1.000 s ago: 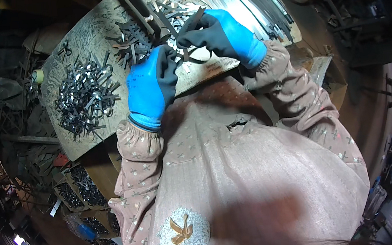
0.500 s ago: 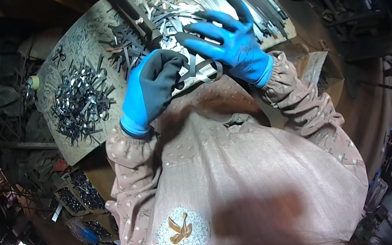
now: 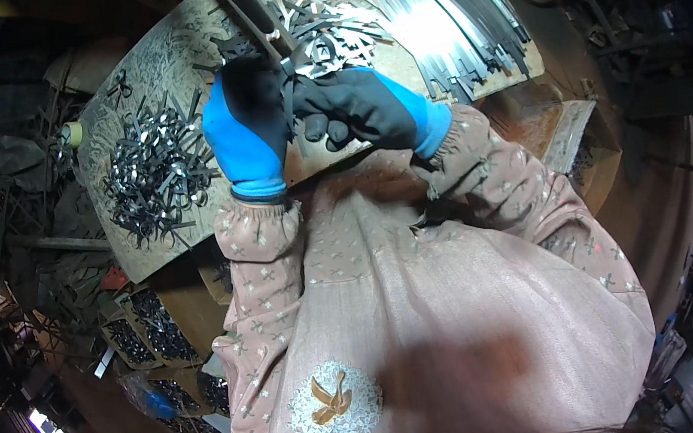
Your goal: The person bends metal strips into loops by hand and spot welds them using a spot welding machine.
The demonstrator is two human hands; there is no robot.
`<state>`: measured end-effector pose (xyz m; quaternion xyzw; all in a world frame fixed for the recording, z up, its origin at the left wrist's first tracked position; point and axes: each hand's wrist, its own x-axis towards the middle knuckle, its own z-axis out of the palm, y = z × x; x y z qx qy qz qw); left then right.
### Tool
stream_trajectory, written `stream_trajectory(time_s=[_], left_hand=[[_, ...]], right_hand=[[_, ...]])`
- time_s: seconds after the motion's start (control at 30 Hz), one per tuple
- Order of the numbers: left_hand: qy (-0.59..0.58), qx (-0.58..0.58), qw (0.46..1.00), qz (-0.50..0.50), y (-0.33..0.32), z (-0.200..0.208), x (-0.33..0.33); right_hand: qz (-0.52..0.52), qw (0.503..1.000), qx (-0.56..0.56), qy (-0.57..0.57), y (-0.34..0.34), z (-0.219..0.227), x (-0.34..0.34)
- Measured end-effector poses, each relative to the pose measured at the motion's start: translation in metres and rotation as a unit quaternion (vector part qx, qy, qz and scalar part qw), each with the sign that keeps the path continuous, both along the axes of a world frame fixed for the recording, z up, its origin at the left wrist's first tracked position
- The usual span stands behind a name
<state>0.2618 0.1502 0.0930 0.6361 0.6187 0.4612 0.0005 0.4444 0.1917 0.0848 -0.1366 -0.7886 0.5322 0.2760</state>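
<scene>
Strip (image 3: 289, 109) is showing between left hand (image 3: 247, 123) and right hand (image 3: 359, 111), near the front edge of the counter (image 3: 171, 56). The right is grasping it; whether the left is gripping is unclear. It is probably feeling light and springy, favouring a pinch near one end.

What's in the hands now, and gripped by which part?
A thin dark strip shows between the gloved left hand and right hand. Which hand grips it, and where along it, can't be told: the gloves cover the contact.
</scene>
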Motion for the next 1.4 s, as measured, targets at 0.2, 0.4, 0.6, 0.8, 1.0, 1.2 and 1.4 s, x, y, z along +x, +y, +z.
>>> stream_trajectory(time_s=[0.2, 0.4, 0.6, 0.8, 1.0, 1.2, 1.4], left_hand=[[0.032, -0.028, 0.999, 0.004, 0.028, 0.004, -0.015], [0.025, -0.021, 0.999, -0.004, 0.03, 0.005, -0.019], [-0.021, -0.086, 0.995, 0.038, 0.032, 0.005, -0.016], [-0.063, -0.099, 0.992, 0.046, 0.044, 0.001, -0.023], [0.076, -0.138, 0.987, -0.027, 0.06, 0.001, -0.047], [-0.665, -0.2, 0.712, -0.102, 0.067, -0.023, -0.045], [0.006, -0.083, 0.985, -0.153, 0.015, -0.018, -0.033]], right_hand=[[-0.017, 0.997, 0.071, 0.015, 0.033, -0.013, -0.013], [0.006, 0.999, 0.032, 0.001, 0.035, -0.017, -0.017], [0.002, 0.996, 0.034, 0.078, 0.036, -0.027, -0.018], [0.008, 0.997, -0.026, 0.067, 0.043, -0.032, -0.024], [0.043, 0.971, -0.221, 0.083, 0.048, -0.031, -0.031], [-0.031, 0.98, 0.117, 0.156, 0.061, -0.084, -0.038], [-0.352, 0.929, -0.106, -0.041, 0.004, -0.003, -0.005]])
